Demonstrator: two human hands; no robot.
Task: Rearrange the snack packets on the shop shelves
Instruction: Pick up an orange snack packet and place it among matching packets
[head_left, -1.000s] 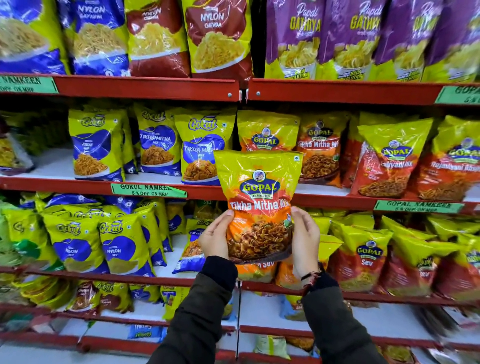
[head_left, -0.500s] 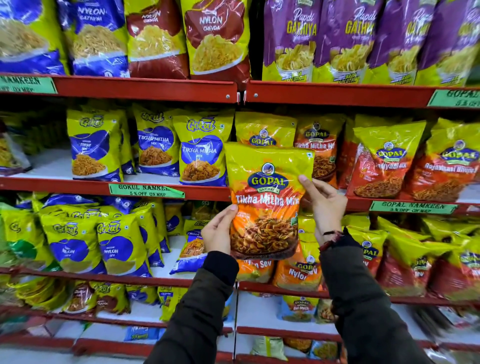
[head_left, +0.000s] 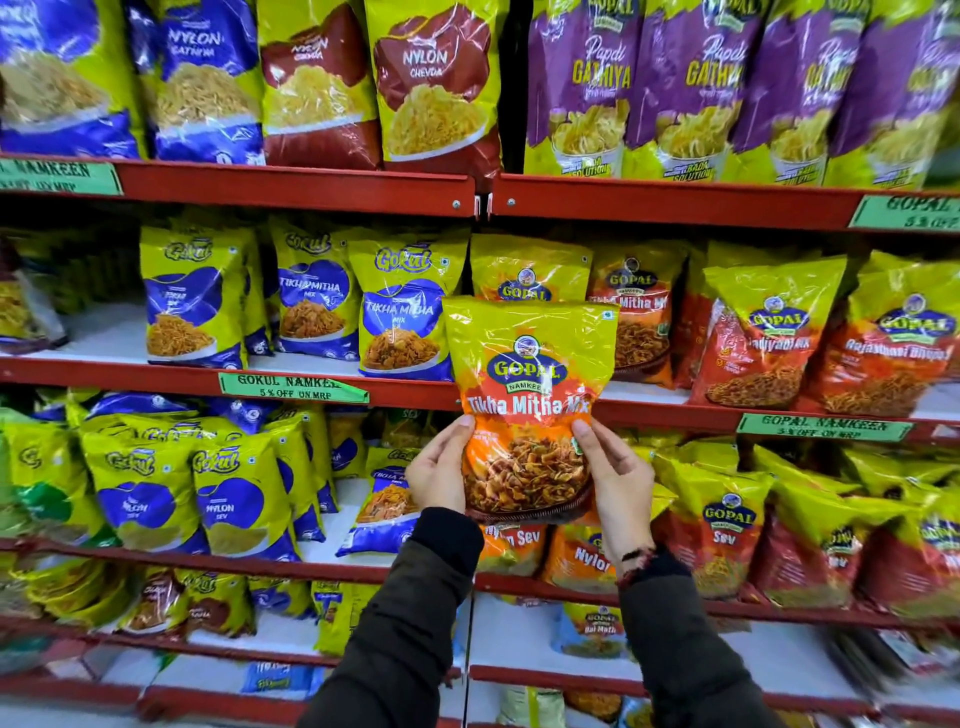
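I hold a yellow-and-orange Gopal Tikha Mitha Mix packet (head_left: 527, 395) upright in front of the shelves. My left hand (head_left: 439, 467) grips its lower left edge and my right hand (head_left: 618, 478) grips its lower right edge. Behind it, on the second red shelf (head_left: 644, 413), stand two more Gopal Tikha Mitha packets (head_left: 636, 317); the held packet partly hides one of them. The held packet's bottom hangs below that shelf's front lip.
Blue-and-green Gokul packets (head_left: 402, 306) fill the same shelf to the left, red Gopal packets (head_left: 763, 332) to the right. Purple Papdi Gathiya bags (head_left: 691, 83) stand on the top shelf. Gopal Sev packets (head_left: 722, 530) crowd the shelf below. Green price labels (head_left: 293, 387) sit on shelf edges.
My right hand has come back down from the packet's upper right side to its lower right edge. The packet stays in front of the second shelf, held by both hands again.
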